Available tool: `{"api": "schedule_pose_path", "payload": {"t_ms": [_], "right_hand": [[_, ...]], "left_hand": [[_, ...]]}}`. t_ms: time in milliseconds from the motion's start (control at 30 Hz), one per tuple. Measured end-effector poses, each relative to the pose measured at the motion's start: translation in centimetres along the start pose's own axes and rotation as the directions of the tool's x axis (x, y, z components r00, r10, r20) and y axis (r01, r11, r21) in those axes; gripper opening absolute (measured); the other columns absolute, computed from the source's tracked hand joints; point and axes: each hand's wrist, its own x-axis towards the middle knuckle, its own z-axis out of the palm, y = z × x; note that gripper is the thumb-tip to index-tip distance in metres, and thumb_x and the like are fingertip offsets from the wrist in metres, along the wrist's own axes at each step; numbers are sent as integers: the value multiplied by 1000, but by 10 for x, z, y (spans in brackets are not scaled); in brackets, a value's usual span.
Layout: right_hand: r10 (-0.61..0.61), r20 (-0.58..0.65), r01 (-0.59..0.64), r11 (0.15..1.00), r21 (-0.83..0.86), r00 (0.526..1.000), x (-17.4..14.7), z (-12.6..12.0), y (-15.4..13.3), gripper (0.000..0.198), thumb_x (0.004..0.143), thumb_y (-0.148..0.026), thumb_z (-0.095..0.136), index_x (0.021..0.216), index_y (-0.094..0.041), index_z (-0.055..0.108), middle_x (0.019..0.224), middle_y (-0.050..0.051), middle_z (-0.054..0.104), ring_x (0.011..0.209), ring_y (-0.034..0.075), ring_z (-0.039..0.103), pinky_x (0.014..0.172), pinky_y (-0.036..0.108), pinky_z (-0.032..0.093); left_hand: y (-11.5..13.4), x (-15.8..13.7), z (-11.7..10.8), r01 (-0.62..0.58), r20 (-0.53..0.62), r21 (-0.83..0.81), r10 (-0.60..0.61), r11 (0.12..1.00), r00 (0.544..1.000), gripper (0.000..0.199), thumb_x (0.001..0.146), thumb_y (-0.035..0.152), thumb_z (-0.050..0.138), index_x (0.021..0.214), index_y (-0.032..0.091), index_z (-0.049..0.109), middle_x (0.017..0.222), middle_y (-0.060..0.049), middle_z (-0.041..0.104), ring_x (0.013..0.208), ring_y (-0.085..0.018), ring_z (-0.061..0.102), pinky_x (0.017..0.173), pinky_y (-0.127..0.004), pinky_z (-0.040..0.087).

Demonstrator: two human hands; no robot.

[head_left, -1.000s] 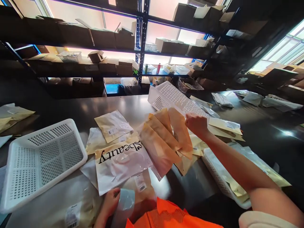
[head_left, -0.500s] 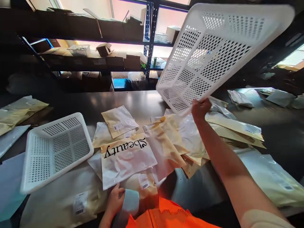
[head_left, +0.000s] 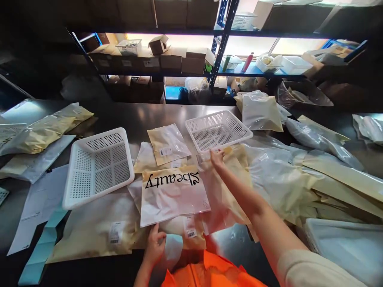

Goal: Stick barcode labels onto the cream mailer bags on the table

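My right hand (head_left: 217, 157) grips the near rim of a white slotted plastic basket (head_left: 220, 129), which tilts slightly among the parcels at the back. My left hand (head_left: 155, 243) is closed at the front, its fingers at the side of a pale blue paper strip (head_left: 173, 248). Its forefinger reaches the lower edge of a white-fronted poly mailer (head_left: 176, 199) printed with black lettering that appears upside down. Beneath that lie a beige mailer with a barcode label (head_left: 190, 227) and other packets. A clear-fronted beige mailer (head_left: 169, 143) rests just beyond.
Another white basket (head_left: 98, 167) sits tilted at left, on a large labelled mailer (head_left: 98, 227). Parcels (head_left: 278, 183) pile up on the right. Loose paper sheets (head_left: 44, 195) lie at far left. Blue-framed shelves (head_left: 223, 44) with boxes stand behind the metal table (head_left: 143, 113).
My right hand has brought the raised basket down and leftward onto the parcels at the back of the table. My left hand keeps its place by the lettered mailer. The view has turned rightward.
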Motion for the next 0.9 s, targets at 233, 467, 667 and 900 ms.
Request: {"api": "schedule_pose_path", "payload": {"t_ms": [233,467,667,900], "right_hand": [[-287,818,585,807,-74,499,-176,-33,124,28,69,-23,60,91,-38,67,114,-2,66,113,19,56,103,43,40],[-424,780,840,494,-226,460,-159,-21,81,18,83,-16,55,83,-29,67,81,1,67,75,16,63,78,32,51],[-470,829,922,365,-131,304,-158,-48,-53,19,89,-21,52,95,-28,69,80,1,69,68,15,59,66,26,41],[-357,848,839,516,-169,391,-113,-34,-103,3,78,-21,66,76,-20,67,70,0,65,64,14,56,64,22,38]], "left_hand": [[7,4,-8,-88,55,-13,88,996,995,25,68,31,52,62,19,72,102,-16,72,116,-36,58,99,-49,45],[33,0,-27,-221,147,20,216,975,965,25,73,22,46,57,21,66,88,-11,73,100,-28,65,92,-41,49],[10,-32,-67,-89,-45,-102,84,991,995,30,75,29,44,79,19,72,77,-7,73,79,-24,67,75,-37,53],[12,-62,-134,-49,-133,-282,12,958,991,29,75,37,55,83,16,74,77,-4,74,72,-21,66,66,-27,51]]}}
